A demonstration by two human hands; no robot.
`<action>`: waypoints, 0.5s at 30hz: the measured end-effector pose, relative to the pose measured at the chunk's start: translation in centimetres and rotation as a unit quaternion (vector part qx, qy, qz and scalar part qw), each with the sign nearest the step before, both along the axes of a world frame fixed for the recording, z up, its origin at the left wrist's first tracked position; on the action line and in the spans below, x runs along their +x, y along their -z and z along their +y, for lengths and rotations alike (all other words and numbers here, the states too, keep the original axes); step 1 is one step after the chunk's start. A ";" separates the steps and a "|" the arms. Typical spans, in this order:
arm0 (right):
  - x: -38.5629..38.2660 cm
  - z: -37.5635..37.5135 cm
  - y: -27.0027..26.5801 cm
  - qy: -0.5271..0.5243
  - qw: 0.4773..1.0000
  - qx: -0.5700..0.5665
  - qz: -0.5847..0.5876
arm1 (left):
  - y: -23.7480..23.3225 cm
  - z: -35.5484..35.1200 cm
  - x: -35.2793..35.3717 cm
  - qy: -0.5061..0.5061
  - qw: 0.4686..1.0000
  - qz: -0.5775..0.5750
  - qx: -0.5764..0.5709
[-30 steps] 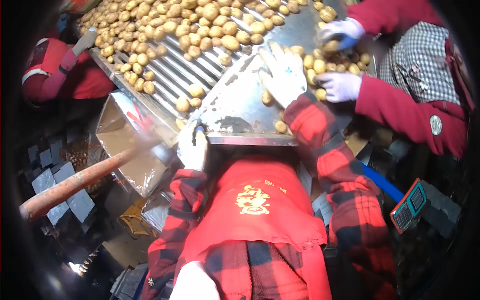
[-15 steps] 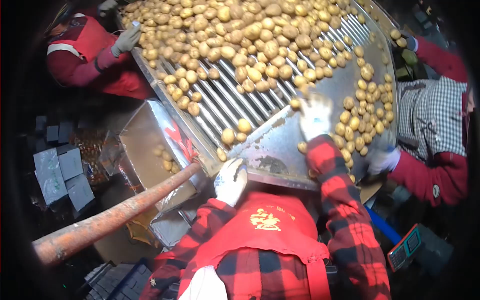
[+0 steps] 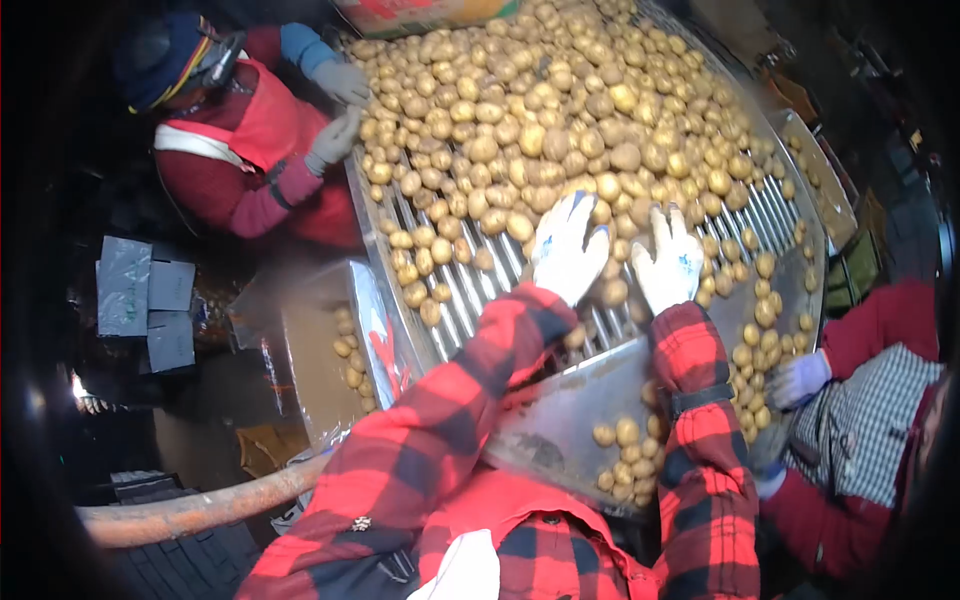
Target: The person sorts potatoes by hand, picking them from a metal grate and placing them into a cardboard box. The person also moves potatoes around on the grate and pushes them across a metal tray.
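My left hand [image 3: 570, 252], in a white work glove, rests at the near edge of a broad heap of potatoes [image 3: 560, 120]. Its fingers point forward, stretched out over the potatoes. Beside it on the right, my right hand [image 3: 668, 265], gloved the same way, has its fingers spread among potatoes, with a few between the two hands. Neither hand has closed round a potato; what lies under the palms is hidden. Beneath the heap runs a rack of metal rollers [image 3: 462, 290], its bars showing at the front. A sheet-metal ledge [image 3: 545, 425] lies under my forearms.
At the left, a person in a red apron [image 3: 265, 120] has grey-gloved hands at the rack's edge. Another person's lilac-gloved hand [image 3: 800, 380] is near potatoes on the right. A cardboard box [image 3: 310, 345] and a rusty pipe [image 3: 210, 512] stand at lower left.
My left hand has left the ledge's near corner and reached forward onto the potatoes. My right hand has also gone forward from the ledge. More potatoes lie on the ledge's near part.
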State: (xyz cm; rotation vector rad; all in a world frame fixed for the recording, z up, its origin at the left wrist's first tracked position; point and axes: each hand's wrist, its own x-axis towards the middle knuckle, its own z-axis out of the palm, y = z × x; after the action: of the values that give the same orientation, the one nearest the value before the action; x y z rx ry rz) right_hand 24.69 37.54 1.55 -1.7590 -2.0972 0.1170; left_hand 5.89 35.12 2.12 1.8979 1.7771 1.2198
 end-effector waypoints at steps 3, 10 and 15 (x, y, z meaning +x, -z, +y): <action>-0.1 4.4 0.2 -0.017 0.998 0.022 -0.056 | 0.6 8.3 -0.9 0.008 0.993 0.110 0.034; -0.8 11.3 2.1 0.010 0.994 -0.047 -0.097 | -2.0 17.9 0.9 0.084 0.944 0.320 -0.013; -0.1 13.5 -2.0 -0.013 0.980 -0.187 -0.060 | -1.0 18.2 1.8 0.092 0.915 0.374 -0.116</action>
State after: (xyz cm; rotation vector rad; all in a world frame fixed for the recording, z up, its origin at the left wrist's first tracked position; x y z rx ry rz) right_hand 24.64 51.01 3.51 -1.9907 -2.3011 0.4509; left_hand 7.70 53.36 3.12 2.4926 1.8768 0.1763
